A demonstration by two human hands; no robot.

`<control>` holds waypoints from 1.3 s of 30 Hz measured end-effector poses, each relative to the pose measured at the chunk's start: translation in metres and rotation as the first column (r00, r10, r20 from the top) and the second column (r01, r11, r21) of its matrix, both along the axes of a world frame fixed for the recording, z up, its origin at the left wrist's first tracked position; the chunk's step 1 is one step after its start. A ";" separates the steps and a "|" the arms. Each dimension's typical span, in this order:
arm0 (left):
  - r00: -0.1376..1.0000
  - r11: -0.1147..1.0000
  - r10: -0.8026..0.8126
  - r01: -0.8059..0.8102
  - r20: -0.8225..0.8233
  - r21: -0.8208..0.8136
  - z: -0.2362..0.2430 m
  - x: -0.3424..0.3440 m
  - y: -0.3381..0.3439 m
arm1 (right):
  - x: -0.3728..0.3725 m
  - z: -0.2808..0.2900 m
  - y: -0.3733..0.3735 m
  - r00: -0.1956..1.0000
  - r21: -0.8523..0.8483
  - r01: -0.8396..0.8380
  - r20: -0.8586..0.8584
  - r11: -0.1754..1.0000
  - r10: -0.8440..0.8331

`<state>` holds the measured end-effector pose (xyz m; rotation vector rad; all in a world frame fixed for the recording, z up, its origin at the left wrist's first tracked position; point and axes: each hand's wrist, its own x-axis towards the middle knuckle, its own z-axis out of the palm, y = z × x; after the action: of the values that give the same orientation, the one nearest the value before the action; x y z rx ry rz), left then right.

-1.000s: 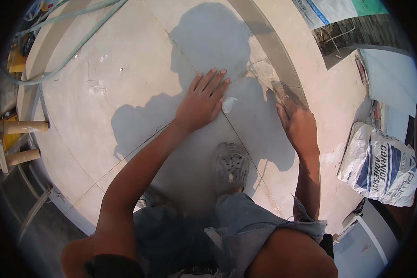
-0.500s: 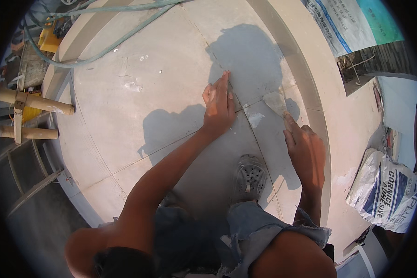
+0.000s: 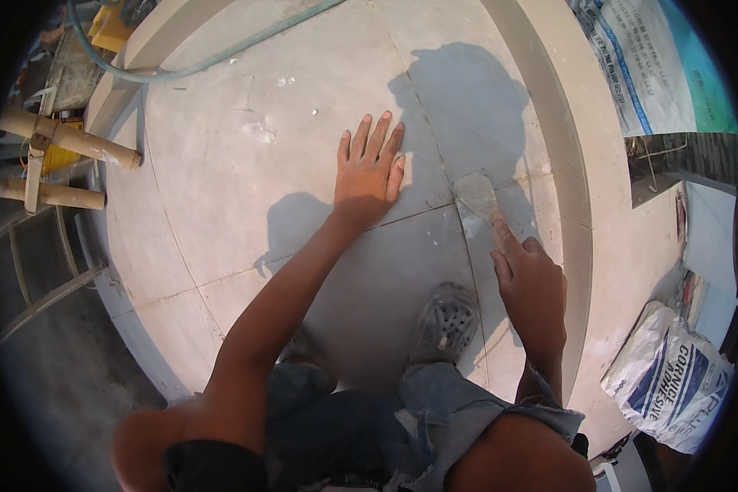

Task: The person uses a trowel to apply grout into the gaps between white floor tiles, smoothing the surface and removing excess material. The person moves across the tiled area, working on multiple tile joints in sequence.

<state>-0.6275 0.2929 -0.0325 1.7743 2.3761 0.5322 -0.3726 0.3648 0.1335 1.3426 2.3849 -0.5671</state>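
Observation:
My left hand (image 3: 371, 170) lies flat with fingers spread on a pale round slab surface (image 3: 246, 180), beside a thin joint line. My right hand (image 3: 531, 289) grips the handle of a putty knife (image 3: 477, 201), index finger stretched along it. The blade is smeared with whitish filler and rests on the crossing of two joints (image 3: 455, 201). My grey perforated shoe (image 3: 444, 321) stands on the slab just below, between my two arms.
A raised curved rim (image 3: 553, 139) bounds the slab on the right. A green hose (image 3: 221, 53) runs along the far edge. Bamboo poles (image 3: 53, 160) stick out at left. A white sack (image 3: 672, 377) lies at lower right, a printed sheet (image 3: 656, 66) at upper right.
My left hand has gone from resting on its edge by the joint to lying flat with fingers spread. The right hand with the putty knife now sits at the joint crossing. The view has shifted.

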 end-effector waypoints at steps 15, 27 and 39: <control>0.929 0.972 0.042 -0.124 0.368 0.201 0.003 -0.009 -0.005 | -0.004 -0.009 -0.050 0.996 -0.045 -0.085 -0.028 0.995 0.084; 0.909 0.950 -0.029 -0.105 0.415 0.296 -0.004 -0.012 -0.007 | -0.019 -0.021 -0.048 0.987 -0.070 0.005 -0.162 0.998 -0.017; 0.895 0.936 -0.057 -0.106 0.442 0.335 -0.004 -0.017 -0.011 | -0.035 -0.036 -0.038 0.985 -0.070 0.004 -0.174 0.998 -0.016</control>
<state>-0.6444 0.2821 -0.0362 1.5173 2.0710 1.2869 -0.4080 0.3267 0.0970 1.3258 2.4714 -0.7930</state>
